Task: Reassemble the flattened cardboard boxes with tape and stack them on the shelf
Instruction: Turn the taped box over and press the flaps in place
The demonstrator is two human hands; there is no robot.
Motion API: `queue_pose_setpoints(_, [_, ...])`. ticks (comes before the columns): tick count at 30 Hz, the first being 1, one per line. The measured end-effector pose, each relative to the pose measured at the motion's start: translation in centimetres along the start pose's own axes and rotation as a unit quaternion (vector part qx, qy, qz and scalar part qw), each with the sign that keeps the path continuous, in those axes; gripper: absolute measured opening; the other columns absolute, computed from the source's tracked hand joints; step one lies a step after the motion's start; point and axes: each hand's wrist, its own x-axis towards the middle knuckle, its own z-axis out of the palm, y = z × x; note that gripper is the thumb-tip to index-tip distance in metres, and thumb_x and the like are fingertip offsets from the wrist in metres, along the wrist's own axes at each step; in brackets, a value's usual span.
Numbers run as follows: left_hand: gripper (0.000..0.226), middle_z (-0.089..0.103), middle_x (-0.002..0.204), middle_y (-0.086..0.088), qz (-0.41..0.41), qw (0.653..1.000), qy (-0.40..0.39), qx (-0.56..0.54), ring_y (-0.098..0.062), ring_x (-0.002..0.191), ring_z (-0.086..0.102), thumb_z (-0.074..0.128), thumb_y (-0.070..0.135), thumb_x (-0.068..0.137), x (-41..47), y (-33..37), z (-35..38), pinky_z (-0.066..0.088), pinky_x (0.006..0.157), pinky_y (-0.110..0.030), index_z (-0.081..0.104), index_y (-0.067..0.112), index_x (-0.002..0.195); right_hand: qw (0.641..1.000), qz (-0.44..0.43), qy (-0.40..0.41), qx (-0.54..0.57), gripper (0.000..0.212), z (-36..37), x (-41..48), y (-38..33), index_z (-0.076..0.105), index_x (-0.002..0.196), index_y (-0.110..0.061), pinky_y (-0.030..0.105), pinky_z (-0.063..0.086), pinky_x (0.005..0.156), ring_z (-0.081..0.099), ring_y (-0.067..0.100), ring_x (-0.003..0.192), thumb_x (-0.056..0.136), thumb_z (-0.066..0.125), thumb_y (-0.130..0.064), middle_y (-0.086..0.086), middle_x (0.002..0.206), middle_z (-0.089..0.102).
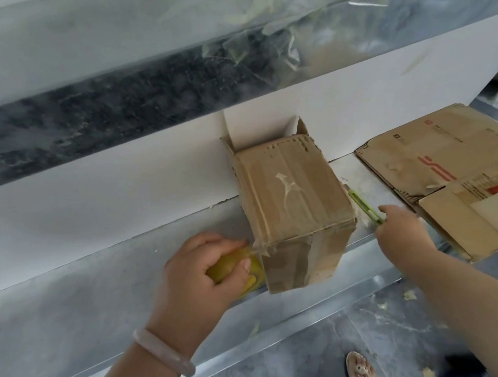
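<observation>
Closest to the camera is the left forearm, with a pale bracelet (164,351) on the wrist. Its left hand (202,270) has the fingers and thumb curled around a yellow tape roll (238,271) and holds it just beside the lower left corner of the cardboard box (295,200); a short strip of clear tape goes from the roll to that corner. This box stands assembled on the metal shelf (95,294), its back flaps against the white wall, and its front part hangs a little over the front edge of the shelf. On the right side of the box lies a green cutter (366,207), almost touching it. The right hand (401,229) is at the near end of this cutter – the hand is seen from behind and blurred, so I cannot tell if the fingers pinch it or only touch it. Further right on the same shelf lies flattened cardboard (453,169) with red print. Below, on the floor, one foot in a sandal (361,372) is visible
</observation>
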Motion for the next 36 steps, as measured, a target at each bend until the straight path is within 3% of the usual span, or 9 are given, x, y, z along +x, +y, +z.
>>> queue_pose_setpoints(5, [0.022, 0.065, 0.089, 0.018, 0.001, 1.000, 0.014, -0.016, -0.002, 0.088, 0.060, 0.061, 0.049, 0.072, -0.4, -0.2, -0.7, 0.044, 0.073, -0.012, 0.067, 0.034, 0.086, 0.937, 0.110, -0.036, 0.330, 0.031, -2.8, -5.1, -0.4, 0.064, 0.117, -0.009, 0.035, 0.039, 0.056, 0.045, 0.021, 0.062, 0.100, 0.037, -0.012, 0.008, 0.077, 0.054])
queue_pose_setpoints(7, [0.022, 0.065, 0.089, 0.018, 0.002, 1.000, 0.016, -0.008, -0.003, 0.088, 0.060, 0.059, 0.049, 0.072, -0.4, -0.4, -0.9, 0.046, 0.074, -0.014, 0.068, 0.032, 0.083, 0.927, 0.066, -0.028, 0.368, 0.022, -4.4, -8.4, -1.1, 0.065, 0.106, -0.014, 0.039, 0.044, 0.060, 0.047, 0.021, 0.062, 0.102, 0.045, -0.024, 0.006, 0.072, 0.053])
queue_pose_setpoints(10, [0.021, 0.063, 0.088, 0.019, 0.007, 1.000, 0.023, -0.008, 0.000, 0.090, 0.058, 0.060, 0.047, 0.072, -0.2, -0.3, -1.3, 0.041, 0.075, -0.007, 0.069, 0.029, 0.080, 0.941, -0.114, 0.009, 0.317, 0.007, -7.0, -14.3, -3.0, 0.057, 0.103, -0.020, 0.031, 0.049, 0.052, 0.056, 0.020, 0.050, 0.098, 0.052, -0.018, 0.002, 0.064, 0.064])
queue_pose_setpoints(13, [0.005, 0.058, 0.094, 0.020, 0.003, 1.000, 0.007, 0.006, 0.004, 0.096, 0.052, 0.073, 0.031, 0.077, 0.1, 0.1, -1.4, 0.033, 0.076, 0.001, 0.071, 0.028, 0.080, 0.944, -0.250, -0.052, 0.211, 0.033, -8.0, -19.6, -5.4, 0.046, 0.117, -0.047, 0.021, 0.049, 0.048, 0.060, 0.011, 0.047, 0.093, 0.054, -0.025, -0.009, 0.076, 0.070])
queue_pose_setpoints(16, [0.004, 0.053, 0.098, 0.021, -0.009, 1.000, 0.010, 0.016, 0.007, 0.098, 0.049, 0.074, 0.022, 0.079, 0.1, 0.3, -1.4, 0.030, 0.076, 0.002, 0.073, 0.026, 0.080, 0.937, -0.336, -0.079, 0.044, 0.059, -6.4, -22.3, -6.8, 0.008, 0.127, -0.081, 0.017, 0.047, 0.056, 0.059, 0.006, 0.065, 0.093, 0.041, -0.046, -0.018, 0.073, 0.060])
queue_pose_setpoints(20, [0.002, 0.050, 0.101, 0.021, -0.015, 1.000, 0.019, 0.011, 0.005, 0.099, 0.049, 0.074, 0.025, 0.080, 0.0, 0.7, -1.3, 0.032, 0.076, -0.001, 0.073, 0.027, 0.080, 0.929, -0.367, -0.056, 0.007, 0.062, -3.6, -22.8, -7.5, -0.021, 0.124, -0.078, 0.027, 0.042, 0.056, 0.053, 0.014, 0.064, 0.086, 0.021, -0.052, -0.016, 0.068, 0.039])
queue_pose_setpoints(23, [0.001, 0.048, 0.101, 0.021, -0.020, 0.999, 0.031, 0.008, 0.006, 0.100, 0.047, 0.073, 0.024, 0.080, -0.1, 0.9, -1.3, 0.030, 0.075, 0.002, 0.074, 0.026, 0.080, 0.939, -0.333, -0.072, -0.046, 0.060, -4.0, -23.3, -8.5, -0.036, 0.116, -0.067, 0.027, 0.045, 0.071, 0.055, 0.014, 0.083, 0.087, 0.012, -0.046, -0.009, 0.089, 0.044])
queue_pose_setpoints(26, [0.002, 0.048, 0.102, 0.016, -0.032, 0.999, 0.034, 0.007, 0.002, 0.098, 0.049, 0.073, 0.024, 0.080, -0.1, 1.2, -1.2, 0.031, 0.074, 0.000, 0.075, 0.024, 0.081, 0.938, -0.315, -0.098, -0.109, 0.064, -4.4, -23.4, -9.9, -0.038, 0.114, -0.059, 0.025, 0.045, 0.077, 0.053, 0.012, 0.089, 0.103, 0.022, -0.038, -0.009, 0.101, 0.043])
queue_pose_setpoints(36, [0.005, 0.045, 0.102, 0.020, -0.079, 0.996, 0.050, -0.010, 0.006, 0.097, 0.046, 0.074, 0.027, 0.079, 0.1, 1.9, -0.7, 0.031, 0.070, -0.002, 0.072, 0.030, 0.076, 0.933, -0.310, -0.082, -0.165, 0.067, -3.8, -22.2, -10.0, -0.018, 0.148, -0.048, 0.021, 0.031, 0.054, 0.039, 0.011, 0.064, 0.105, 0.029, -0.024, -0.003, 0.095, 0.040])
